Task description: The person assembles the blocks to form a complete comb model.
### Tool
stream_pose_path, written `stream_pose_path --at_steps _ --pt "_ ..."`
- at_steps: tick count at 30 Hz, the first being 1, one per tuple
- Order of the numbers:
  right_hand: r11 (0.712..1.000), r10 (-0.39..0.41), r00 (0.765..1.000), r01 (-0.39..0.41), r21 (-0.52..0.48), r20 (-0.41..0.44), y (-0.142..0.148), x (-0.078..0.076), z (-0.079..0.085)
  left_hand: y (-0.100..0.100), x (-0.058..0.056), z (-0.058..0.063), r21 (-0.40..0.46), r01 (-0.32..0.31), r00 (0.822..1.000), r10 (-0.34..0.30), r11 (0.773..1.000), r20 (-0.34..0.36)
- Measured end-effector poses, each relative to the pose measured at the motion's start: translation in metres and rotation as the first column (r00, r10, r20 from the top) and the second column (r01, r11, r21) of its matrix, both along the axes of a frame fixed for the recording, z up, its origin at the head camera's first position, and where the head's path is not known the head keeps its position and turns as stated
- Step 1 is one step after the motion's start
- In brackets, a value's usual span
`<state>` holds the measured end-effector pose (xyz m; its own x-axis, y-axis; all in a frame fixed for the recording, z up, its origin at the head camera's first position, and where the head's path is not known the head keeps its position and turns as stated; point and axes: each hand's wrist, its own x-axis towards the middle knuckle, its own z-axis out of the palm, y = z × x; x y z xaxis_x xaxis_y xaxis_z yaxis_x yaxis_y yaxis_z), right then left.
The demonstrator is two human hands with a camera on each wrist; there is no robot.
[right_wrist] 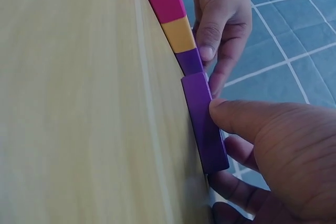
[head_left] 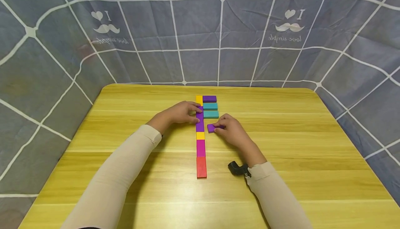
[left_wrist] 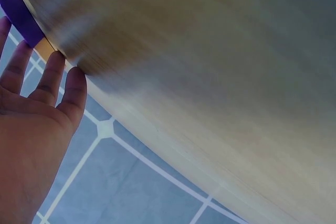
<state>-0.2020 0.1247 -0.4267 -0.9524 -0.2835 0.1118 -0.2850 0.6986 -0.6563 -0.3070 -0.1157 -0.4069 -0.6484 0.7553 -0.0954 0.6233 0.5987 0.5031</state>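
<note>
A straight column of flat coloured blocks runs toward the viewer, with a red block (head_left: 201,167) nearest, then a magenta block (head_left: 201,148), a small yellow block (head_left: 200,136) and a purple stretch (head_left: 199,127). My left hand (head_left: 184,112) rests its fingertips along the left side of that purple stretch, fingers extended. Just right of the column, my right hand (head_left: 232,130) pinches a purple block (right_wrist: 202,124) between thumb and fingers. Beyond it, two teal blocks (head_left: 210,114) and a dark purple block (head_left: 209,99) lie sideways against the column's right side.
At the column's far end is another yellow block (head_left: 199,99). Everything lies on a wooden table (head_left: 281,135), with a grey-blue gridded cloth (head_left: 200,31) hanging behind it and at both sides. A black wrist device (head_left: 237,168) juts from the right sleeve, low over the table.
</note>
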Motion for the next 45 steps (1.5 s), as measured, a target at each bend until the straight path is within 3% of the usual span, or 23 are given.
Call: stream_pose_path --at_steps 25,45 --pt "0.998 -0.03 0.995 0.035 0.05 -0.097 -0.012 -0.008 -0.004 0.001 0.002 0.001 0.004 0.006 1.0 -0.006 1.0 -0.017" --pt "0.996 -0.051 0.995 0.056 0.065 -0.081 -0.016 -0.01 -0.003 0.001 0.002 0.002 -0.01 -0.004 1.0 0.004 1.0 -0.014"
